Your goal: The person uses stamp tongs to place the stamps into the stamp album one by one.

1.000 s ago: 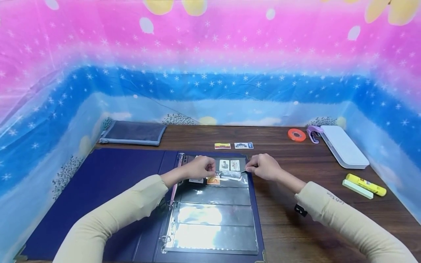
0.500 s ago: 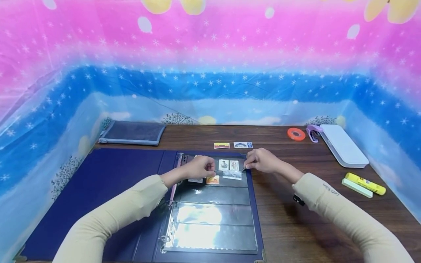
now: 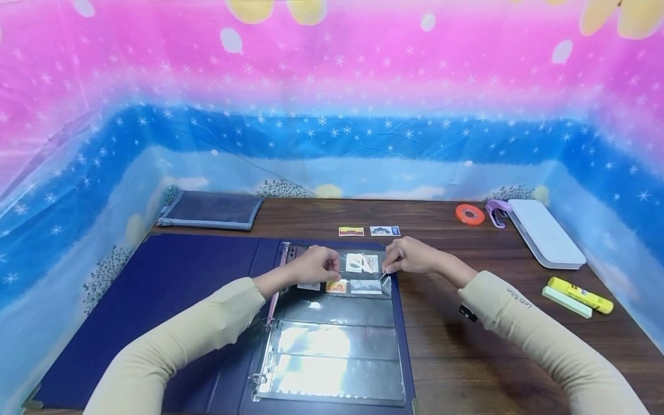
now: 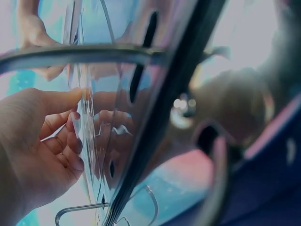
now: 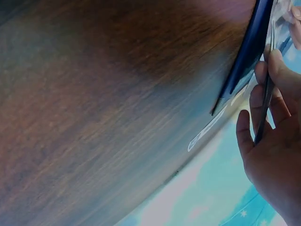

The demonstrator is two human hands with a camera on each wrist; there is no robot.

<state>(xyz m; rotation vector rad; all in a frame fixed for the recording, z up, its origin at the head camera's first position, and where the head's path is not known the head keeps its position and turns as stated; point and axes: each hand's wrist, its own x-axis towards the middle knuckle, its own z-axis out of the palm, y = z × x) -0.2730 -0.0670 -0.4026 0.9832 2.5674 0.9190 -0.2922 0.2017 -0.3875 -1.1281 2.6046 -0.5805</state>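
A clear pocket page [image 3: 339, 311] with dark rows lies in the open navy ring binder [image 3: 207, 271]. My left hand [image 3: 315, 264] pinches the film of the page's upper part; in the left wrist view, thumb and finger [image 4: 61, 101] meet at the plastic edge. Slim metal tweezers [image 5: 266, 101] are held in my right hand [image 3: 410, 255], their tips at the page's right edge. Just left of the tips, a grey stamp [image 3: 366, 286] sits in the second row, beside an orange stamp [image 3: 336, 286]. Two pale stamps [image 3: 362, 263] show under glare in the top row.
Behind the binder lie a yellow-red stamp [image 3: 351, 231] and a blue-white stamp [image 3: 385, 230]. A zip pouch [image 3: 210, 210] is at back left. To the right are orange tape [image 3: 470, 214], a purple stapler [image 3: 498, 212], a white case [image 3: 547, 233] and a yellow glue stick [image 3: 581, 295].
The grey stamp has slid toward me, lower into the second row. My right hand with the tweezers has shifted slightly left. The left hand stays in place.
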